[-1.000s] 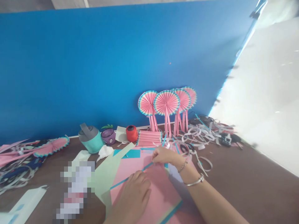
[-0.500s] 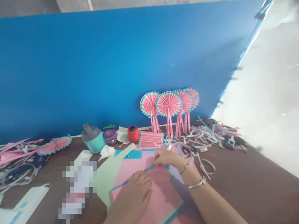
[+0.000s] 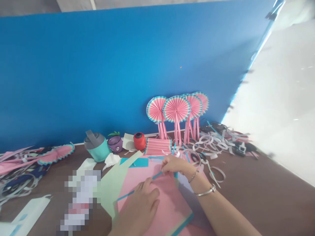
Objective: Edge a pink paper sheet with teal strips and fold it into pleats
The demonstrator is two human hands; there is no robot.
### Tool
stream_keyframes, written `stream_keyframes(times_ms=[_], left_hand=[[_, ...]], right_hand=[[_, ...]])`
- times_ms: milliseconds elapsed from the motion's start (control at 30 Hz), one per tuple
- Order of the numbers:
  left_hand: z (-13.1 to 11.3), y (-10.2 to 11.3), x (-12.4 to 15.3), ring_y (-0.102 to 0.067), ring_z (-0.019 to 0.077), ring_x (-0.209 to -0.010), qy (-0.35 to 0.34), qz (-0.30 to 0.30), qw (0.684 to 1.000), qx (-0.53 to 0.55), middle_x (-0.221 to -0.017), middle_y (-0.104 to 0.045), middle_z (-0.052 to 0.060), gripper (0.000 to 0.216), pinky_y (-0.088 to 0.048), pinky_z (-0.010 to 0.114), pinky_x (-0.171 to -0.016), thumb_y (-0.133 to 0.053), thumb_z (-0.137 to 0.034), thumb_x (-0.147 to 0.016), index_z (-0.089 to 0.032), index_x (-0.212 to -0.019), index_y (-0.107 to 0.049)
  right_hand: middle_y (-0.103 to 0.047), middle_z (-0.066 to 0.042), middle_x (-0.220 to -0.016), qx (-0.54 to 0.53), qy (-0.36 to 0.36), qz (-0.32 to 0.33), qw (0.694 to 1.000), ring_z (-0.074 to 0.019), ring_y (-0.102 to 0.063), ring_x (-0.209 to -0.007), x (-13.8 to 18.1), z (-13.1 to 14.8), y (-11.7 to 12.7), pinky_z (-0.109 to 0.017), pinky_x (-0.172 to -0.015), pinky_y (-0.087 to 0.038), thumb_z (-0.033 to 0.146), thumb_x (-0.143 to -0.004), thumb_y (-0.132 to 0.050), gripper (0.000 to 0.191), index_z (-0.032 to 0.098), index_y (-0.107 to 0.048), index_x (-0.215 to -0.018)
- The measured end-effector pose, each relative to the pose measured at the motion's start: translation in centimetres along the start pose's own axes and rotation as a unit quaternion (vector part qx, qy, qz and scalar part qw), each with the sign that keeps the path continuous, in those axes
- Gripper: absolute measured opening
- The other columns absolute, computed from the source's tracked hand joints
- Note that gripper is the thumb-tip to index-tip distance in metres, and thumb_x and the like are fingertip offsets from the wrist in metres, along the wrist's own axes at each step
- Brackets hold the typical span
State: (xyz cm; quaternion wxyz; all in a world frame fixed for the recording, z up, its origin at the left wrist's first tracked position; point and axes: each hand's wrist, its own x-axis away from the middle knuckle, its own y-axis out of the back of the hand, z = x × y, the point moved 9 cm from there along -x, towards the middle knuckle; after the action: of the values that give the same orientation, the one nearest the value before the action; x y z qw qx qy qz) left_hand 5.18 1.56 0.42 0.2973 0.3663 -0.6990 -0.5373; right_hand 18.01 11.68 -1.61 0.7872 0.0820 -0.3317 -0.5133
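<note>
Blue partition (image 3: 98, 72) behind brown table (image 3: 251, 193)

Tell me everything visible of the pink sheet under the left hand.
The pink sheet looks like paper and lies fairly flat, its far edge slanting up to the right along a thin blue strip. A blue-and-cream band trims its near right side. The left hand rests palm down on it; the fingertips of the right hand are at the strip, whether they pinch it is unclear. Another pink sheet shows beyond. The picture's bottom edge crops it.
</note>
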Motion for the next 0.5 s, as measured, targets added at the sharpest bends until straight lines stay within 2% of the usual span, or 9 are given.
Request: stream_keyframes(times_ms=[100,267,500], left_hand=[[0.30,-0.25,0.01,-0.050,0.0241,-0.124,0.029,0.029,0.999,0.018,-0.141,-0.047,0.005,0.022,-0.047,0.044,-0.099,-0.041,-0.022,-0.093,-0.026,-0.097,-0.063],[0.17,-0.36,-0.14,-0.036,0.0271,-0.140,0.023,0.039,0.998,0.047,-0.154,-0.035,0.010,0.024,-0.039,0.049,-0.109,-0.039,-0.017,-0.093,-0.022,-0.098,-0.062],[0.19,-0.70,-0.12,-0.035,0.0267,-0.141,0.016,0.039,0.998,0.047,-0.156,-0.034,0.009,0.024,-0.036,0.051,-0.111,-0.039,-0.017,-0.093,-0.022,-0.099,-0.062]], right_hand=[[-0.057,0.003,-0.047,-0.002,-0.004,0.005,1.000,-0.0086,-0.050,-0.050,-0.22,-0.21,-0.23,-0.017,-0.046,-0.035,0.011,-0.056,-0.057,0.010,0.016,-0.064,-0.051],[-0.056,0.003,-0.045,0.010,-0.017,-0.007,1.000,-0.0088,-0.050,-0.049,-0.60,-0.65,-0.24,-0.017,-0.045,-0.032,0.010,-0.055,-0.057,0.010,0.016,-0.063,-0.050],[-0.055,0.004,-0.045,0.021,-0.023,-0.014,0.999,-0.0091,-0.050,-0.049,-0.57,-0.71,-0.16,-0.018,-0.045,-0.032,0.008,-0.056,-0.058,0.011,0.016,-0.063,-0.049]])
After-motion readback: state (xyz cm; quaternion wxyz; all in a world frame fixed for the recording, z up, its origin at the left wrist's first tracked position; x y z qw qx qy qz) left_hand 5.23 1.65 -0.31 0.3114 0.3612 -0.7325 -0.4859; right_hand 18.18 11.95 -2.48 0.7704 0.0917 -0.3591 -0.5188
